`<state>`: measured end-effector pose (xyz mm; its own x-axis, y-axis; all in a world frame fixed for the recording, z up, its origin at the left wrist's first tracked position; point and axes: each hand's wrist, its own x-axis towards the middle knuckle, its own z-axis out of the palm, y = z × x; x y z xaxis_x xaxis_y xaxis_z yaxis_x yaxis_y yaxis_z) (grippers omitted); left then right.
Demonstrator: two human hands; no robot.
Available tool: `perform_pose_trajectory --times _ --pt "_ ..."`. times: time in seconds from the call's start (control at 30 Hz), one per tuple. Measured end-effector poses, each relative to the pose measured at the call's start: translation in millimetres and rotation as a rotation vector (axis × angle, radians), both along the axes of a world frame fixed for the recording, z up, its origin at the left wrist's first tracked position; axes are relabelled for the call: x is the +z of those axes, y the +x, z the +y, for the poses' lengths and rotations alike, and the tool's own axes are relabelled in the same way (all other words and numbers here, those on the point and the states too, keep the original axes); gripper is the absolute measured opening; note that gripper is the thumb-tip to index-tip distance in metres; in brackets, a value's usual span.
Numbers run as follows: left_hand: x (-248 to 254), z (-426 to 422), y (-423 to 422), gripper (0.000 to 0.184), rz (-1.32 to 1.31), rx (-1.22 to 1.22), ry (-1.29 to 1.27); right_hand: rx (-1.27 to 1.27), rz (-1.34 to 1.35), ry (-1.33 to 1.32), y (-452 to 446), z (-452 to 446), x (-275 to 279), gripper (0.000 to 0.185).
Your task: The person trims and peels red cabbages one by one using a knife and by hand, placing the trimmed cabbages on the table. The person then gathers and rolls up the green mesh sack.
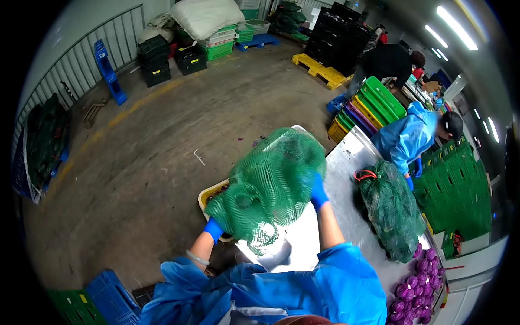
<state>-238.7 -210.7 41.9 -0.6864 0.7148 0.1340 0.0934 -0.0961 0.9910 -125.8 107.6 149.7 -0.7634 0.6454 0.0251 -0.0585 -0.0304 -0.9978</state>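
Observation:
A large green mesh sack (271, 179) is held up in front of me over the metal table, its weave partly blurred; dark round items show dimly inside. My left hand (214, 229), in a blue glove, grips its lower left end. On the right side, my right hand (318, 192), also blue-gloved, is closed on the sack, with fingers partly hidden by the mesh. Under the sack a cream-rimmed crate (203, 198) shows at the left. Another full green mesh sack (390, 216) with a red tie lies on the metal table (346, 216) to the right.
Purple cabbages (417, 292) lie at the lower right. A person in blue (406, 138) works beyond the table, near stacked green crates (452, 184). Behind, another person in black (387, 64) bends by coloured crates (374, 105). Blue crates (112, 298) stand lower left.

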Motion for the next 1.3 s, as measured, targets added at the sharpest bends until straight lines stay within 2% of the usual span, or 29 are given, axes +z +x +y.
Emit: perform_pose_trajectory --times 0.03,0.07,0.1,0.13,0.17,0.23,0.3,0.37,0.43,0.47,0.5,0.53,0.57,0.6,0.63,0.67,0.7,0.73,0.8,0.9,0.93,1.03,1.1,1.17,1.2,1.23,1.27,1.3 --pt "-3.2 0.2 4.9 0.055 0.027 -0.015 0.017 0.044 -0.181 0.39 -11.5 -6.4 5.9 0.015" --pt "-5.8 1.3 9.9 0.056 0.041 -0.025 0.069 0.079 -0.199 0.102 -2.4 -8.7 17.7 0.011" --pt "13.3 1.9 14.7 0.057 -0.128 -0.03 0.196 0.104 -0.137 0.019 -0.8 -23.6 46.0 0.011" --pt "66.3 -1.7 26.6 0.061 -0.397 -0.026 0.288 0.145 -0.053 -0.085 1.7 -40.1 75.7 0.012" --pt "95.0 -4.8 36.3 0.065 -0.673 -0.026 0.368 0.177 0.029 -0.195 5.5 -54.9 90.7 0.013" --pt "100.8 -9.4 36.4 0.069 -0.457 -0.142 0.169 0.227 -0.143 -0.073 -7.3 -84.4 76.9 0.014" --pt "101.3 -2.0 43.2 0.064 -0.481 -0.144 0.13 0.424 0.015 0.138 -19.3 -120.6 -2.2 0.012" --pt "83.7 -19.7 47.2 0.05 -0.759 -0.145 0.173 0.685 -0.122 0.163 -14.9 -160.2 4.4 0.013" --pt "74.4 -51.7 42.1 0.031 -0.288 -0.14 -0.024 0.696 -0.21 -0.011 -9.0 -169.1 26.8 0.017" --pt "58.8 -70.7 38.2 0.024 -0.298 -0.064 -0.134 0.708 -0.264 -0.105 -6.0 -174.8 36.6 0.019" --pt "32.5 -86.4 32.6 0.023 -0.497 0.117 -0.086 0.695 -0.176 -0.052 -3.2 -177.0 44.3 0.023" --pt "32.8 -105.2 36.9 0.027 -0.79 0.215 0.116 0.616 -0.117 0.187 -7.1 -170.7 7.8 0.023" --pt "43.3 -130.8 41.8 0.032 -0.909 0.328 0.213 0.632 -0.002 0.105 -7.4 -168.1 -8.2 0.023" --pt "-8.2 -170.2 50.3 0.034 -0.948 0.449 0.377 0.61 -0.265 0.229 -2.5 -173.0 6.3 0.021" --pt "-38.9 -199.7 63.0 0.035 -0.196 0.585 0.01 0.645 -0.339 0.157 -0.1 -178.5 12.9 0.025" --pt "-59.5 -229.3 75.2 0.037 -0.087 0.729 -0.116 0.685 -0.493 0.149 1.4 -180.3 6.6 0.03" --pt "-31.3 -257.5 95.8 0.041 0.099 0.85 -0.342 0.733 -0.364 0.185 2.1 -197.8 2.0 0.034" --pt "-48.8 -282.5 105.3 0.044 0.143 0.944 -0.416 0.794 -0.394 0.221 4.9 -210.9 -10.2 0.038" --pt "-77.4 -312.1 130.9 0.046 0.089 1.116 -0.335 0.927 -0.433 0.216 6.9 -219.1 -30.3 0.046" --pt "-40.1 -364.7 187.6 0.043 0.154 1.339 -0.686 1.108 -0.551 0.135 15.2 -257.1 -57.0 0.055" --pt "-31.8 -378.5 205.3 0.034 0.123 1.448 -0.687 1.187 -0.582 0.183 14.2 -272.1 -61.0 0.053" --pt "-37.5 -425.2 260.2 0.027 -0.343 1.745 -0.164 1.396 -0.608 0.338 9.9 -305.9 -75.6 0.048" --pt "-20.5 -458.0 294.7 0.026 -0.223 1.662 -0.915 1.487 -0.577 0.436 -6.1 -324.7 -85.4 0.044" --pt "-12.3 -484.7 321.9 0.026 -0.206 1.743 -1.006 1.473 -0.581 0.524 -21.6 -343.0 -90.5 0.035" --pt "-18.2 -499.9 335.7 0.026 -0.197 1.757 -1.098 1.502 -0.459 0.573 -28.3 -352.9 -93.4 0.035" --pt "-27.3 -513.9 347.3 0.026 -0.181 1.761 -1.185 1.515 -0.338 0.621 -34.7 -359.0 -95.9 0.035" --pt "-43.6 -528.5 359.4 0.027 -0.075 1.81 -1.113 1.51 -0.311 0.612 -40.1 -361.4 -104.1 0.034" --pt "-59.7 -543.5 369.3 0.028 -0.165 1.796 -1.156 1.484 -0.378 0.582 -41.0 -370.2 -97.0 0.035"
